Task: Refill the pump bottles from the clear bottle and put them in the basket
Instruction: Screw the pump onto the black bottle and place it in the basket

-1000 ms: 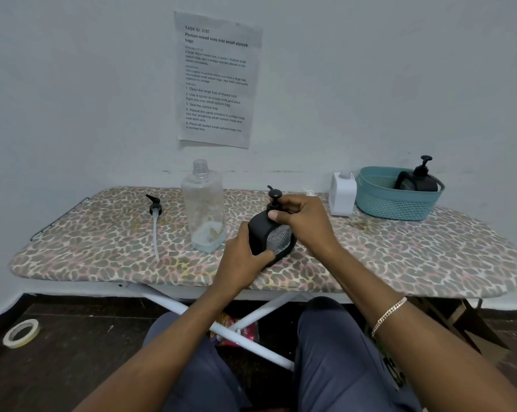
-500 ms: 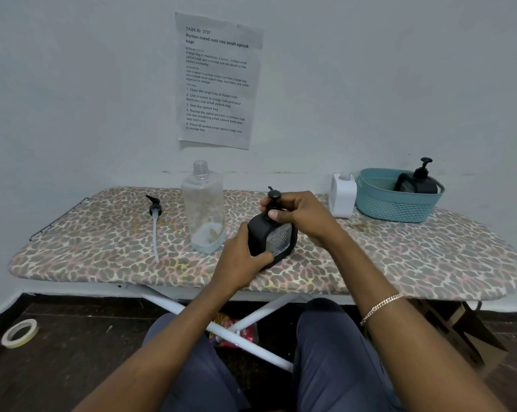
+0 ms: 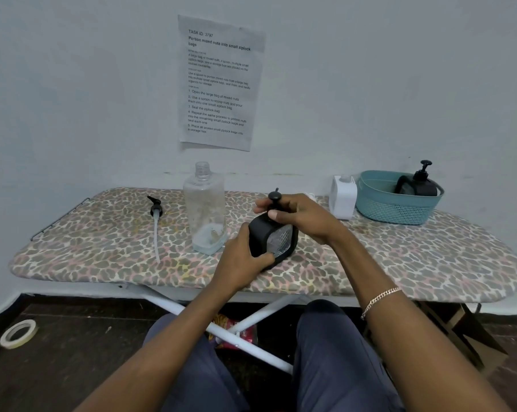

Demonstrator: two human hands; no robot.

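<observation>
While the left hand clasps the near-upright pump bottle and the right hand pinches its top, the basket lies rightward, nearer the right hand.

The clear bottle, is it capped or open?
Open: the clear bottle shows a bare threaded neck, no cap on it; a loose pump lies beside it.

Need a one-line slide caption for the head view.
Refill step: left hand holds a black pump bottle at the ironing board while the right hand grips its pump.
</observation>
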